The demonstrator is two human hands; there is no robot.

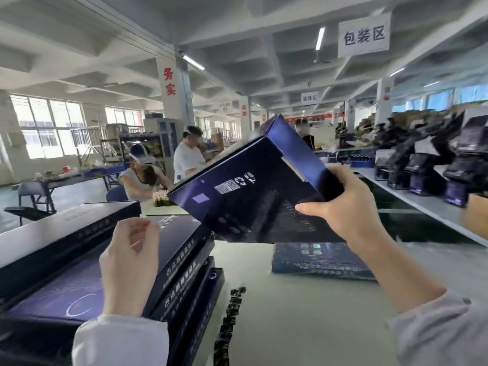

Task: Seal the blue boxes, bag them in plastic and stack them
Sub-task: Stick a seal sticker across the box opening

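Your right hand (pixel 343 207) gripped the tilted blue box (pixel 250 196), your left hand (pixel 129 257) hung empty, loosely curled; supporting it two-handed before tucking the end flap (pixel 280 133) looked wisest.

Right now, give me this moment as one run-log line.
right hand: grips blue box, raised, tilted, end flap open | left hand: fingers loosely curled, holds nothing | box stack: on table

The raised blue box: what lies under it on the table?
A flat blue box lies on the table; the raised box hides its far edge.
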